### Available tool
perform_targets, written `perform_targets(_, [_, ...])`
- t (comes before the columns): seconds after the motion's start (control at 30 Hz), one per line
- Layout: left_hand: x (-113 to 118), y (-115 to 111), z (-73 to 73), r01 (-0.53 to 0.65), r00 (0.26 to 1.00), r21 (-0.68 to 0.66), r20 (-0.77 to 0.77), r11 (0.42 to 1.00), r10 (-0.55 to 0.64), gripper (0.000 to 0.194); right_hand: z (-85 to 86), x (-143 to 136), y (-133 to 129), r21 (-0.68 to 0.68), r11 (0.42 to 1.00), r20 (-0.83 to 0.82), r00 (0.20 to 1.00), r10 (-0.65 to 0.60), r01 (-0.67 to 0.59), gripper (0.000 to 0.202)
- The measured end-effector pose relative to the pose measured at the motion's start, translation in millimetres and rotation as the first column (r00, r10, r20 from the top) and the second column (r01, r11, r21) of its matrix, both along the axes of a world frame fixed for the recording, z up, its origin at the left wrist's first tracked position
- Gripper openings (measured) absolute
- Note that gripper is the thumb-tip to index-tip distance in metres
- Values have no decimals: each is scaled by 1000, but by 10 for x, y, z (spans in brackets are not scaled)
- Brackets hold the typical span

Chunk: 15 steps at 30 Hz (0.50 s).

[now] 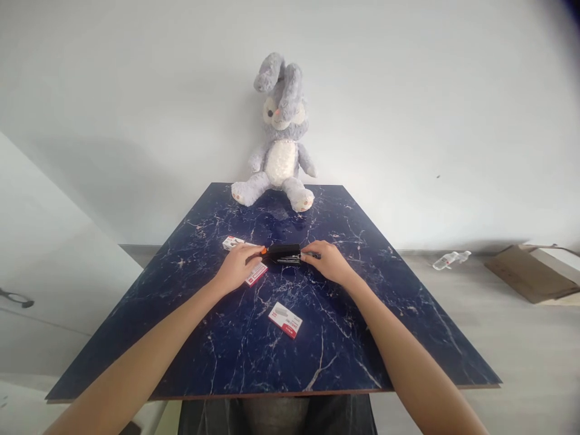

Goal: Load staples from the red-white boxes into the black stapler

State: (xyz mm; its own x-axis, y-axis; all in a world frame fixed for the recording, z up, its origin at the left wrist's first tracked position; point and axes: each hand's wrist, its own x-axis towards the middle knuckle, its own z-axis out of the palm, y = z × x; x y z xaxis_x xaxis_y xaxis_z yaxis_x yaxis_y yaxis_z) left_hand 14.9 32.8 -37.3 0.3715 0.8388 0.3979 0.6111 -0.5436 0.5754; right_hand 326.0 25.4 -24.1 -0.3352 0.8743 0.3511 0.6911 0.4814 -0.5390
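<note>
A black stapler with a bit of orange at its left end lies sideways between my hands, over the middle of the table. My left hand is closed on the orange end. At the opposite end, the fingers of my right hand pinch the stapler's grey metal part. Partly covered by my left hand is a red and white box. Another white box sits just behind that hand. Closer to me, a small red and white staple box lies flat.
A grey plush rabbit sits at the far edge of the dark blue marbled table, against the wall. On the floor to the right are a clear plastic bottle and a cardboard box. A door handle shows at left.
</note>
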Motion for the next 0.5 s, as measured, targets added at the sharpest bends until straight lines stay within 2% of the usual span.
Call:
perform_targets(0.1, [5,-8,8,-9,1000,-12,-19,1000,9,33,-40,-62,11,-44,999,33,999,17,-15,21])
perform_targets(0.3, [19,-28,47,-14,1000,-23,10,1000,14,33,-43,-4,16,-126,992,-29,1000,-5,2,22])
perform_targets(0.5, [20,-53,76,-36,997,-51,-76,998,32,34,8,-11,19,-273,962,-27,999,-26,18,24])
